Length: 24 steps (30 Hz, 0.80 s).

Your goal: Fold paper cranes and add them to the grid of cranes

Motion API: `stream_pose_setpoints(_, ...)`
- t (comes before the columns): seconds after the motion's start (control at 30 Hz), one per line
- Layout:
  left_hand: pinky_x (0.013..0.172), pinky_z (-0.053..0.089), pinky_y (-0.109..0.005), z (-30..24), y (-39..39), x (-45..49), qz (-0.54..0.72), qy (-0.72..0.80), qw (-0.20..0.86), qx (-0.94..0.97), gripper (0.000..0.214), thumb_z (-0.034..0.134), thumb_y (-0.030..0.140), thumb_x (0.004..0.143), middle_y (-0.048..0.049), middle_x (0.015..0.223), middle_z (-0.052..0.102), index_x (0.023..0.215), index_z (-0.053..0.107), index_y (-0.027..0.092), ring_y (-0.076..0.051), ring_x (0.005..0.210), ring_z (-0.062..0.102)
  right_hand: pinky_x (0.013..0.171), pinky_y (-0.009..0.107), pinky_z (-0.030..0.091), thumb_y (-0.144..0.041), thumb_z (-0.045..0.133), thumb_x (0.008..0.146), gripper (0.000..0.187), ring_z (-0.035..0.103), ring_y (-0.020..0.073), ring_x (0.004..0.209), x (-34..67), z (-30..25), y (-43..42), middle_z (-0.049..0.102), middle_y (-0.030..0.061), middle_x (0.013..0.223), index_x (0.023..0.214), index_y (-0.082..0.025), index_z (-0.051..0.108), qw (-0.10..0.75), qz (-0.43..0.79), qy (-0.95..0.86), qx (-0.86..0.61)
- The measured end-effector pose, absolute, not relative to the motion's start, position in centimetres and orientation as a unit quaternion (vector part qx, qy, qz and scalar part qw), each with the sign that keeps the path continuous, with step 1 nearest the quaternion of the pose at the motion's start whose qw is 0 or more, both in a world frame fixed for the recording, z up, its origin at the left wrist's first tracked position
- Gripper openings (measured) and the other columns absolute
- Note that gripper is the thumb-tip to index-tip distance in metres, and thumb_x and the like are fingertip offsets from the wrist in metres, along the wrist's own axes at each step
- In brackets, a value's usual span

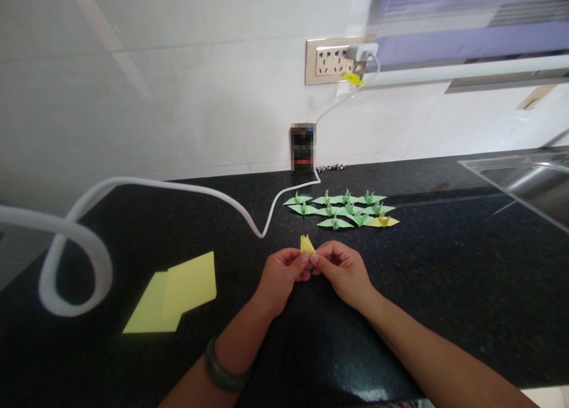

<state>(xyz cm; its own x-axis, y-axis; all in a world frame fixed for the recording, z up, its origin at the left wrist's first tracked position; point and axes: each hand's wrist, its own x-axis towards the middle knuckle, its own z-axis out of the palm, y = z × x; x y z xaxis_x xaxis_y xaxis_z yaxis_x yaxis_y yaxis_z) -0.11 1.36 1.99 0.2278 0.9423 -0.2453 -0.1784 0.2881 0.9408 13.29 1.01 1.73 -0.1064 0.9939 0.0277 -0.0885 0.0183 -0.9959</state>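
A small folded piece of yellow paper (306, 244) is pinched between both hands just above the black counter (444, 277). My left hand (284, 271) grips its left side with closed fingers, a dark bangle on that wrist. My right hand (340, 268) pinches its right side, fingers curled. Its pointed tips stick up above my fingers; the lower part is hidden by them.
Several green paper cranes (338, 209) and one yellow crane (383, 220) lie in rows beyond my hands. Flat yellow sheets (178, 292) lie at the left. A white cable (178, 188) loops across the counter to a wall socket (331, 61). A phone (303, 147) leans against the wall; a sink (524, 182) sits at the right.
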Motion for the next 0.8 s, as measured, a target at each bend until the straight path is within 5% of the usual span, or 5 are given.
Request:
stream_pose_setpoints(0.5,0.055,0.04,-0.022,2.2,1.2,-0.1,0.416,0.39,0.738,0.359,0.028,0.053,0.041,0.071,-0.0003,0.062,0.052,0.07,0.052,0.013,-0.009,0.056,0.049,0.054,0.024,0.046,-0.032,0.053,0.075,0.018,0.054,0.0087,0.052,13.4,2.3,1.3,0.057,-0.001,0.059,0.072,-0.015,0.052,0.464,0.649,-0.472,-0.375)
stream_pose_setpoints(0.8,0.057,0.041,-0.022,2.1,1.2,-0.2,0.485,0.515,0.504,0.494,0.019,0.062,0.032,0.064,-0.0002,0.064,0.058,0.072,0.06,0.015,-0.011,0.059,0.051,0.049,0.022,0.041,-0.029,0.055,0.072,0.012,0.049,0.0096,0.053,13.7,1.2,1.3,0.054,-0.0002,0.062,0.069,-0.017,0.052,0.478,0.439,-0.585,-0.487)
